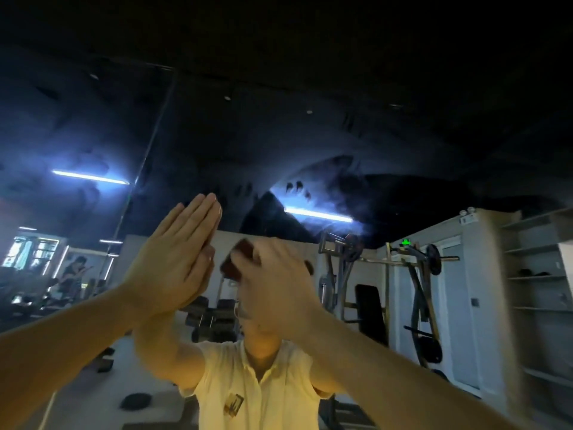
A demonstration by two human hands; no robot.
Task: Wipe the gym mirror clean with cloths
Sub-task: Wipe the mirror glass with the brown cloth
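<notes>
Head view: left grip (173,259) flat on mirror (310,144), fingers (201,209) straight, pressed together, likely steadying body. Right grip (273,283), blurry, curls round dark cloth (237,259), holds it on mirror just beside left grip, to rub smears (297,186) off.

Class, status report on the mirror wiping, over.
Left hand flat on mirror, fingers straight. Right hand on dark cloth, blurred, grip unclear. Smudges higher up. Nothing blocking.
</notes>
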